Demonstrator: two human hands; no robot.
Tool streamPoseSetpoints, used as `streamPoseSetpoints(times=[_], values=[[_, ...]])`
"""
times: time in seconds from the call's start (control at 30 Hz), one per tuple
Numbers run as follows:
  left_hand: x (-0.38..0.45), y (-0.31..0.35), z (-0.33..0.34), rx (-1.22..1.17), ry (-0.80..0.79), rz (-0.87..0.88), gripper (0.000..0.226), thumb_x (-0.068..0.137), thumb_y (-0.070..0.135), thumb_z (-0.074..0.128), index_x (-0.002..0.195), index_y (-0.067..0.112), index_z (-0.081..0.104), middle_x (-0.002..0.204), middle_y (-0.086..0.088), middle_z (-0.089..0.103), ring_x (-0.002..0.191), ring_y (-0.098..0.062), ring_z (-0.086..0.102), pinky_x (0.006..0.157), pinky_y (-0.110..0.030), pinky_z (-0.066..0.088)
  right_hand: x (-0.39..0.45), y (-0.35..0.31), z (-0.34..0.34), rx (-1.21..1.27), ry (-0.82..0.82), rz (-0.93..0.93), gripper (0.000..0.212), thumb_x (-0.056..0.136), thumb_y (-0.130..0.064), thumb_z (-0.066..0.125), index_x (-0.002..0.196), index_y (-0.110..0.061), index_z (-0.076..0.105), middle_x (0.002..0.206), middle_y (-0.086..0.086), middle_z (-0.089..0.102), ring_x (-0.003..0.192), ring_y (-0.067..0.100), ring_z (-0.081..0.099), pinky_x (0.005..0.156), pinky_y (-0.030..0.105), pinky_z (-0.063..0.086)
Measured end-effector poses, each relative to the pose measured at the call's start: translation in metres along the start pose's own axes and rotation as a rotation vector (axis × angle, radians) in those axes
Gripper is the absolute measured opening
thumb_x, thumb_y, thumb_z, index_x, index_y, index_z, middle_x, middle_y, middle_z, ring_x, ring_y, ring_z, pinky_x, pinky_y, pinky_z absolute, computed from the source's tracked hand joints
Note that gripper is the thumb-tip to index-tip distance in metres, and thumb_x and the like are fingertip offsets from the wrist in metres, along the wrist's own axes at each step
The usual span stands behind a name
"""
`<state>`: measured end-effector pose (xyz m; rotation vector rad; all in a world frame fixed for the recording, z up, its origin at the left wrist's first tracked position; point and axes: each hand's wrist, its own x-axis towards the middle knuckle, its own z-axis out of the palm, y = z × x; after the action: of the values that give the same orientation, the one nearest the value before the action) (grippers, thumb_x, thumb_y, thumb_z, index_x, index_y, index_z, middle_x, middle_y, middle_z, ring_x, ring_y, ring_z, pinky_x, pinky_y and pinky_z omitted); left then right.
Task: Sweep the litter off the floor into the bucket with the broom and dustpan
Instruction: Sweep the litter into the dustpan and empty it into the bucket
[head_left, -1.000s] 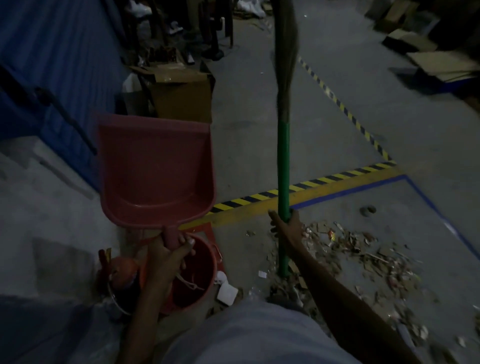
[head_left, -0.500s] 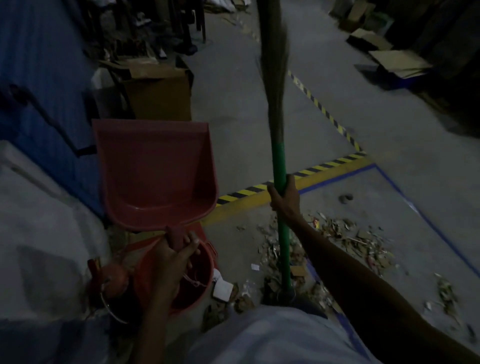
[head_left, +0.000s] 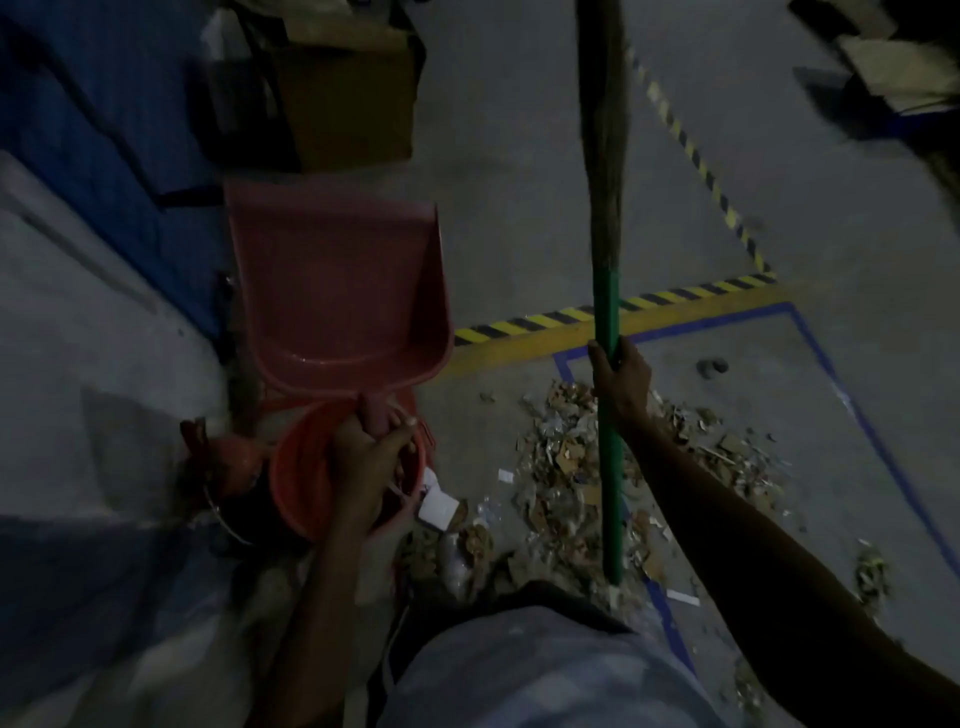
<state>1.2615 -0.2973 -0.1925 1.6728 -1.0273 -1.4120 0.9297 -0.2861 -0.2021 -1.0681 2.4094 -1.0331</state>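
Looking down from the head camera in dim light, a person stands over a grey concrete floor (head_left: 519, 218). The left hand (head_left: 371, 449) curls its fingers around the short handle of a red plastic dustpan (head_left: 337, 291), holding the pan raised just above an orange bucket (head_left: 301, 473), with its wide scoop pointing away from the person. The dustpan's tray looks bare. Inside the bucket, only a pale strip near the rim shows; the rest is too dark to make out. The right hand (head_left: 621, 376) grips the green handle of a broom (head_left: 607, 332), held upside down to the right of the bucket, its brown bristles pointing up and away. The handle's end rests among litter (head_left: 566, 467), a spread of paper scraps and cardboard bits lying on the floor right of the bucket. Beyond the bucket runs a yellow-and-black striped floor line (head_left: 550, 319), and farther off sits a cardboard box (head_left: 348, 98).
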Motion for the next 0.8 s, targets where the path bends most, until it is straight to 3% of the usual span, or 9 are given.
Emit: streamPoseSetpoints(times=[0.1, 0.2, 0.3, 0.43, 0.5, 0.6, 0.7, 0.8], values=[[0.0, -0.026, 0.009, 0.015, 0.014, -0.07, 0.021, 0.075, 0.024, 0.084, 0.076, 0.022, 0.063, 0.072, -0.014, 0.071, 0.057, -0.026, 0.064, 0.058, -0.034, 0.048, -0.012, 0.036, 0.009, -0.062, -0.118, 0.056, 0.036, 0.095, -0.046, 0.057, 0.113, -0.015, 0.056, 0.079, 0.0, 0.061, 0.065, 0.009, 0.058, 0.056, 0.031, 0.045], [0.006, -0.056, 0.024, 0.033, 0.019, -0.119, 0.021, 0.067, 0.035, 0.081, 0.072, 0.025, 0.064, 0.072, -0.014, 0.071, 0.058, -0.027, 0.063, 0.057, -0.035, 0.048, -0.024, 0.091, 0.028, -0.063, -0.264, 0.162, 0.045, 0.089, -0.055, 0.06, 0.118, -0.027, 0.04, 0.088, 0.008, 0.065, 0.067, 0.025, 0.065, 0.056, 0.039, 0.054], [0.019, -0.09, 0.048, 0.048, 0.032, -0.134, 0.013, 0.066, 0.032, 0.079, 0.068, 0.029, 0.066, 0.076, -0.009, 0.073, 0.06, -0.024, 0.064, 0.059, -0.033, 0.048, -0.041, 0.143, 0.053, -0.136, -0.431, 0.213, 0.043, 0.09, -0.063, 0.051, 0.11, -0.027, 0.039, 0.091, 0.012, 0.064, 0.068, 0.029, 0.065, 0.058, 0.047, 0.057], [0.051, -0.145, 0.083, 0.08, 0.059, -0.163, 0.018, 0.062, 0.041, 0.08, 0.069, 0.03, 0.067, 0.076, -0.013, 0.072, 0.066, -0.03, 0.067, 0.066, -0.053, 0.055, -0.06, 0.211, 0.09, -0.16, -0.596, 0.265, 0.052, 0.088, -0.065, 0.055, 0.111, -0.019, 0.042, 0.09, 0.01, 0.062, 0.071, 0.029, 0.064, 0.06, 0.052, 0.056], [0.063, -0.168, 0.104, 0.079, 0.09, -0.163, 0.017, 0.066, 0.035, 0.082, 0.068, 0.029, 0.066, 0.073, -0.011, 0.071, 0.063, -0.028, 0.066, 0.061, -0.046, 0.055, -0.066, 0.236, 0.111, -0.196, -0.671, 0.233, 0.062, 0.08, -0.066, 0.064, 0.114, -0.021, 0.038, 0.093, 0.007, 0.059, 0.07, 0.026, 0.064, 0.055, 0.046, 0.056], [0.078, -0.203, 0.132, 0.046, 0.117, -0.135, 0.022, 0.076, 0.013, 0.079, 0.069, 0.022, 0.061, 0.063, -0.007, 0.065, 0.049, -0.017, 0.058, 0.054, -0.027, 0.046, -0.075, 0.265, 0.146, -0.204, -0.803, 0.309, 0.044, 0.091, -0.033, 0.067, 0.118, -0.012, 0.039, 0.089, 0.009, 0.059, 0.061, 0.025, 0.065, 0.045, 0.035, 0.054], [0.093, -0.247, 0.151, 0.027, 0.118, -0.145, 0.021, 0.08, 0.002, 0.075, 0.074, 0.013, 0.059, 0.059, -0.007, 0.062, 0.045, -0.015, 0.056, 0.048, -0.021, 0.043, -0.084, 0.298, 0.186, -0.346, -0.894, 0.183, 0.034, 0.094, -0.035, 0.062, 0.111, -0.007, 0.054, 0.09, 0.013, 0.066, 0.07, 0.031, 0.069, 0.059, 0.042, 0.058], [0.104, -0.284, 0.163, 0.025, 0.154, -0.187, 0.013, 0.082, 0.0, 0.073, 0.083, 0.003, 0.061, 0.056, -0.006, 0.061, 0.041, -0.013, 0.053, 0.042, -0.021, 0.039, -0.097, 0.325, 0.223, -0.453, -0.991, 0.095, 0.033, 0.096, -0.036, 0.056, 0.115, -0.01, 0.059, 0.096, 0.012, 0.067, 0.08, 0.03, 0.067, 0.064, 0.033, 0.051]])
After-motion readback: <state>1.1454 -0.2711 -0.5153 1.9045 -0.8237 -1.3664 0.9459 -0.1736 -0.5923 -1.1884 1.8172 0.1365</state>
